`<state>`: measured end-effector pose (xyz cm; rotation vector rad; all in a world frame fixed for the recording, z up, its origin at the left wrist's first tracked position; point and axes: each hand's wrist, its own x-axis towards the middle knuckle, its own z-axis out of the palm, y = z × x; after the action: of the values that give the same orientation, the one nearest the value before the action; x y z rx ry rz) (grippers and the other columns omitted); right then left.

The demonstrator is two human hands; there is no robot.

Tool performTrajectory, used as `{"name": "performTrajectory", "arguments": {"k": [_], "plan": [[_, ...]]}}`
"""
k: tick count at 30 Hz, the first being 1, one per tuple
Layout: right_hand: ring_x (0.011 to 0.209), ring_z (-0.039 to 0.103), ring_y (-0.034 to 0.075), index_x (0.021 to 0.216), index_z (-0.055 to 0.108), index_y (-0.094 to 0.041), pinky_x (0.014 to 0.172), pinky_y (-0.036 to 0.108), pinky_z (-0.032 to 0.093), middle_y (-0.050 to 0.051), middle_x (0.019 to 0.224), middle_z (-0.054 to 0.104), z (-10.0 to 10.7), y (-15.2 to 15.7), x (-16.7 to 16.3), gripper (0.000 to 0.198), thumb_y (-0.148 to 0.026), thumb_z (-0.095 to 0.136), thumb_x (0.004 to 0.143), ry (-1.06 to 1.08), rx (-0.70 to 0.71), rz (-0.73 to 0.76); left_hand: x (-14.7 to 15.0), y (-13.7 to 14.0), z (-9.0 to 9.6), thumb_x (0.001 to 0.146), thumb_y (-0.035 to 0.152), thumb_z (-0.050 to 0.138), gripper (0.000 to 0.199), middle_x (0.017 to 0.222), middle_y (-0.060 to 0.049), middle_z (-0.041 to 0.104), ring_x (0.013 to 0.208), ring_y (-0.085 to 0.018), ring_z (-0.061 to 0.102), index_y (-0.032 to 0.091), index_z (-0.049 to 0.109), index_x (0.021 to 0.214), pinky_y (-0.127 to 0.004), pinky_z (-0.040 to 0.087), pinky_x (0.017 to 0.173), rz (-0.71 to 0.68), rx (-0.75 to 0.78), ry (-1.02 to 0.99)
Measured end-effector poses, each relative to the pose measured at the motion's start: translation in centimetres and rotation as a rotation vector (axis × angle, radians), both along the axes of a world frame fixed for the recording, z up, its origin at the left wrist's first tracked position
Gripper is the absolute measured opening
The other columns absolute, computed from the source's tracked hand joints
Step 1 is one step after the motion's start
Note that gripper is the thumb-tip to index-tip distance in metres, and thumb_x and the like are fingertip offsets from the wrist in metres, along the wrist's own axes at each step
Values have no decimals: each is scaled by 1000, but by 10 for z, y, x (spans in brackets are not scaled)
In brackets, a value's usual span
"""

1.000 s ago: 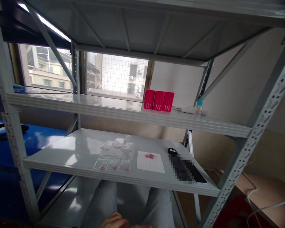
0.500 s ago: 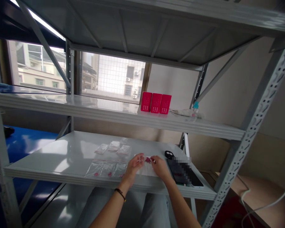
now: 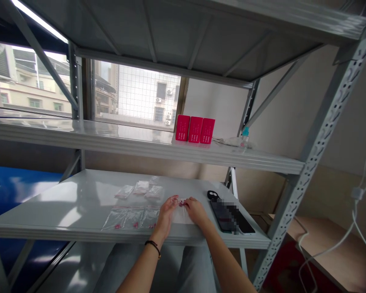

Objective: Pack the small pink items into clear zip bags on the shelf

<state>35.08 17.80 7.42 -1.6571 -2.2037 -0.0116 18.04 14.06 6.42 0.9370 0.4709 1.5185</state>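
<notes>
My left hand has its fingers curled round what looks like a clear plastic bag, most of it hidden by the fingers. Close beside it, my right hand is closed, its fingertips at a cluster of small dark-red pieces; what it pinches is too small to make out. Under both hands lies a white sheet. Left of my left hand, several clear zip bags lie flat in a row, with small pink-red pieces near their lower ends.
Stacks of folded clear bags lie farther back. On the right are a black round object and dark flat devices, partly blurred out. The shelf above holds red boxes and a blue-capped bottle. A metal post stands at right.
My hands have come closer together over the white sheet, and the red pieces show less between them. The whole view has shifted slightly, so the shelf appears farther left.
</notes>
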Motion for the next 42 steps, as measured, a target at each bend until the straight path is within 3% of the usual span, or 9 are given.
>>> {"name": "performTrajectory", "arguments": {"k": [10, 16, 20, 23, 25, 28, 32, 36, 42], "plan": [[88, 69, 21, 91, 72, -15, 82, 31, 48, 14, 97, 75, 16, 0, 8, 27, -20, 46, 95, 92, 48, 66, 1, -2, 2, 74, 45, 83, 39, 106, -8, 76, 107, -26, 63, 19, 79, 103, -37, 42, 102, 54, -4, 27], [79, 67, 19, 93, 71, -18, 75, 30, 51, 5, 84, 75, 65, -21, 8, 24, -37, 57, 91, 591, 39, 221, 2, -9, 8, 74, 45, 81, 40, 106, -9, 77, 105, -28, 63, 19, 79, 104, -38, 43, 98, 32, -4, 62], [75, 65, 16, 89, 74, -21, 71, 28, 49, 2, 82, 74, 94, -39, -11, 19, -34, 61, 89, 489, -56, 375, 1, -12, 12, 79, 45, 78, 38, 101, -7, 77, 102, -28, 64, 19, 78, 107, -37, 43, 95, 0, 99, 142], [78, 67, 16, 89, 78, -24, 74, 28, 48, 3, 86, 76, 101, -42, -22, 22, -33, 58, 91, 356, -60, 435, 0, -13, 12, 82, 45, 75, 36, 100, -6, 77, 101, -27, 64, 19, 78, 107, -36, 44, 93, -20, 138, 148], [83, 68, 17, 93, 78, -24, 78, 29, 50, 4, 91, 77, 96, -35, -21, 27, -36, 54, 94, 382, -15, 425, 0, -11, 11, 82, 45, 76, 36, 101, -7, 77, 101, -27, 64, 18, 78, 106, -36, 44, 93, -28, 95, 113], [88, 70, 19, 104, 75, -21, 83, 30, 54, 7, 100, 78, 75, -14, -7, 34, -37, 46, 97, 463, 59, 223, -1, -8, 6, 78, 46, 79, 40, 103, -8, 76, 99, -26, 65, 19, 77, 108, -36, 46, 89, -38, 10, 66], [97, 71, 23, 109, 73, -15, 93, 37, 53, 14, 110, 78, 32, 12, 21, 35, -18, 44, 91, 347, 32, -33, -2, -4, 2, 75, 46, 82, 42, 103, -8, 76, 99, -25, 66, 19, 78, 106, -33, 46, 85, -41, -52, 42], [102, 68, 24, 105, 76, -14, 97, 36, 48, 14, 108, 77, 4, 20, 36, 34, -10, 48, 85, 212, -8, -41, -1, -4, 2, 75, 45, 81, 40, 101, -7, 76, 96, -24, 65, 20, 78, 106, -31, 45, 81, -48, -83, 56], [105, 65, 24, 101, 77, -17, 95, 31, 46, 12, 106, 77, 1, 23, 35, 28, -17, 52, 89, 117, -21, 27, -1, -3, 2, 75, 45, 81, 38, 100, -6, 76, 96, -24, 63, 20, 78, 104, -30, 44, 81, -39, -57, 66]]}}
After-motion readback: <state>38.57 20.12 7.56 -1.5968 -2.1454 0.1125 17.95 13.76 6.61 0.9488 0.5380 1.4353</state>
